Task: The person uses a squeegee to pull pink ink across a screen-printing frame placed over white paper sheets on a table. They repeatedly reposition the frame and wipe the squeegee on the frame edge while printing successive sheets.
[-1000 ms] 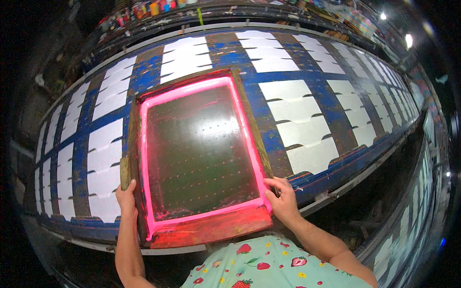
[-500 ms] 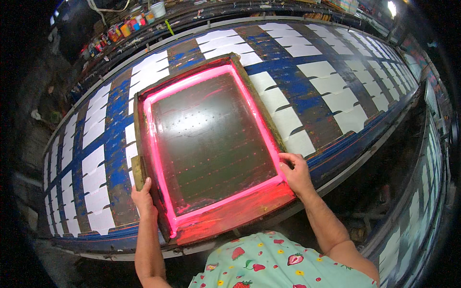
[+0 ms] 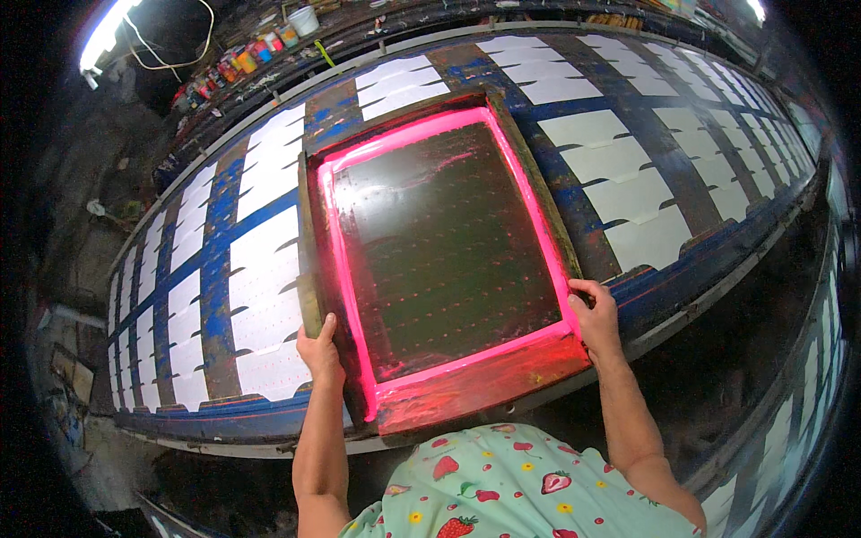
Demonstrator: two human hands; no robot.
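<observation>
A screen-printing frame with a dark mesh lies over the long table in front of me, slightly turned. Bright pink ink rings the mesh, and red smears cover the frame's near board. My left hand is closed on the left wooden edge, low down, thumb up. At the near right corner, the fingers of my right hand grip the other side. Whether the frame touches the table, I cannot tell. White paper pieces left of the frame bear faint small dots; other white pieces lie to its right.
The long blue, paint-stained table carries rows of white pieces to both ends. Behind it, a shelf holds several ink jars and a white bucket. Another table with white pieces stands at the right. A lit tube lamp hangs upper left.
Both hands have shifted the frame rightward along the table by about one column of pieces. A column with faint dots now shows at its left, and the column formerly at its right is covered.
</observation>
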